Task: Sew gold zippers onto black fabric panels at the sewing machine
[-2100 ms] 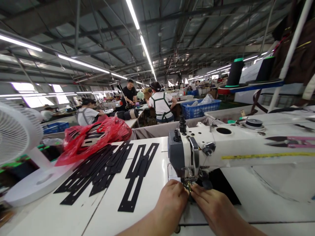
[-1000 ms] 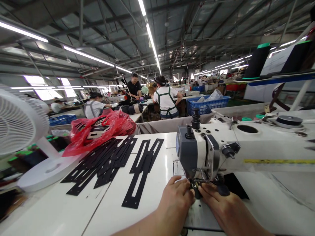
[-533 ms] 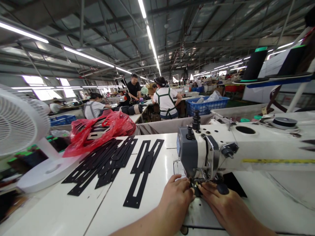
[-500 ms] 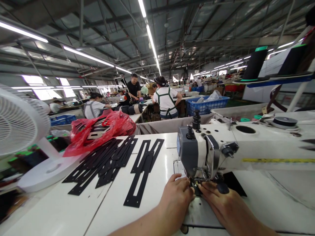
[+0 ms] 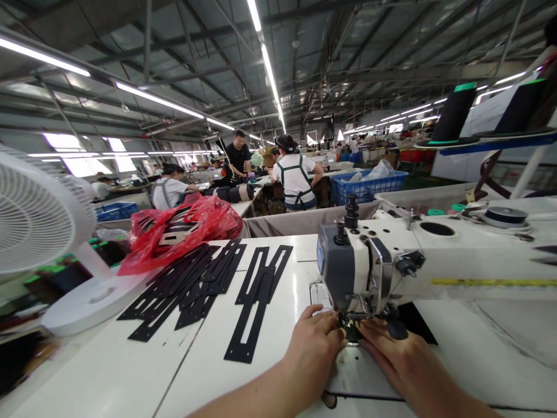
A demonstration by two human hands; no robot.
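Note:
Both hands work at the needle area of a white and grey sewing machine (image 5: 337, 264). My left hand (image 5: 314, 348) lies left of the presser foot, its fingers curled and closed at the edge of a small black piece (image 5: 351, 332). From the right, my right hand (image 5: 398, 351) closes its fingers on the same piece, close to the foot. The fingers and machine head hide most of this piece. A flat black panel (image 5: 418, 322) shows beyond my right hand, under the machine arm; whether it joins the piece cannot be seen.
Black slotted strips (image 5: 243, 328) lie left of the machine, with a larger pile (image 5: 187, 284) beyond. A red plastic bag (image 5: 195, 223) and a white fan (image 5: 82, 296) stand farther left. Thread cones (image 5: 452, 116) rise at the right. Co-workers (image 5: 296, 177) are behind the table.
The view has shifted slightly, so the whole scene sits a little to the right. Both hands stay at the needle; the small black piece between them shows a bit less at the front.

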